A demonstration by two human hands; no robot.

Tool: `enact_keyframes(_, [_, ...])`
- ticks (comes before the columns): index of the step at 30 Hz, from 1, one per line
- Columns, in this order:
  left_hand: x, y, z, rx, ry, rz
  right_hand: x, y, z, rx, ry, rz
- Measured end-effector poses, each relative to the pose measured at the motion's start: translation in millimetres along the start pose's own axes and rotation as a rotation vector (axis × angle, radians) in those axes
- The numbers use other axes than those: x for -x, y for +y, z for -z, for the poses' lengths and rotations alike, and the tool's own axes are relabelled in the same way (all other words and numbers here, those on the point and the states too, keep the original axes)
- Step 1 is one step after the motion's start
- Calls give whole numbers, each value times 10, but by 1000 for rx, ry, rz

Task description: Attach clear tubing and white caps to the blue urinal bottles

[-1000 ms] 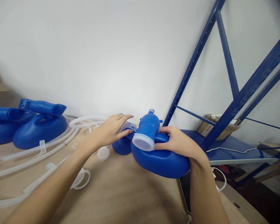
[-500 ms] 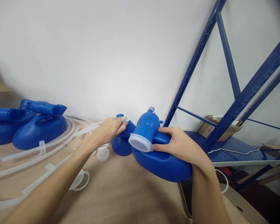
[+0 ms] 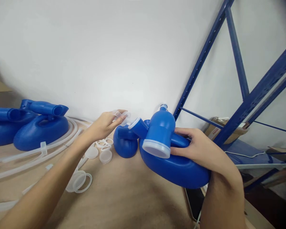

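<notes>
My right hand point(image 3: 193, 143) is wrapped round the handle of a blue plastic bottle point(image 3: 176, 170), tilted above the table. Its blue bell-shaped part point(image 3: 162, 125) carries a translucent white cap point(image 3: 156, 148) on the wide end facing me. A blue spout point(image 3: 139, 127) with a whitish rim points left. In my left hand point(image 3: 112, 122), fingers and thumb pinch a translucent plastic cap point(image 3: 125, 118), just left of that spout and apart from it. Another blue bottle point(image 3: 125, 146) stands behind, below my left fingers.
Blue bottles point(image 3: 41, 132) stand at the left beside clear tubes point(image 3: 35, 163). Translucent lids point(image 3: 106, 156) and rings lie on the wooden table point(image 3: 124, 197). A dark flat device point(image 3: 194, 202) is at the front right, near a blue metal rack point(image 3: 238, 57) holding a cardboard box point(image 3: 214, 130).
The held bottle has moved right with my right hand. My left hand has drawn slightly left and up, away from the spout, and the cap in it shows more fully.
</notes>
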State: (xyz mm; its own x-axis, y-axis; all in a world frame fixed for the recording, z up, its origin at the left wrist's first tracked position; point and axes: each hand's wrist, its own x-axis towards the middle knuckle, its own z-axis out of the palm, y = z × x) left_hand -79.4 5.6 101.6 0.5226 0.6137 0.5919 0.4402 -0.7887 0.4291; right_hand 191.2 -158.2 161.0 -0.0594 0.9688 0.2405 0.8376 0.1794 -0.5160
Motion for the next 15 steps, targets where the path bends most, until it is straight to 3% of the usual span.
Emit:
enact_keyframes(4, [29, -6, 198, -190, 44, 2, 19, 85, 63, 29, -3, 4])
enact_keyframes(8, [95, -149, 418, -239, -1, 134, 12, 165, 77, 19, -11, 31])
enact_keyframes(13, [272, -527, 734, -277, -316, 284, -52, 197, 40, -74, -41, 69])
enact_keyframes(15, [312, -693, 812, -308, -382, 356, -106, 212, -3, -130, -74, 86])
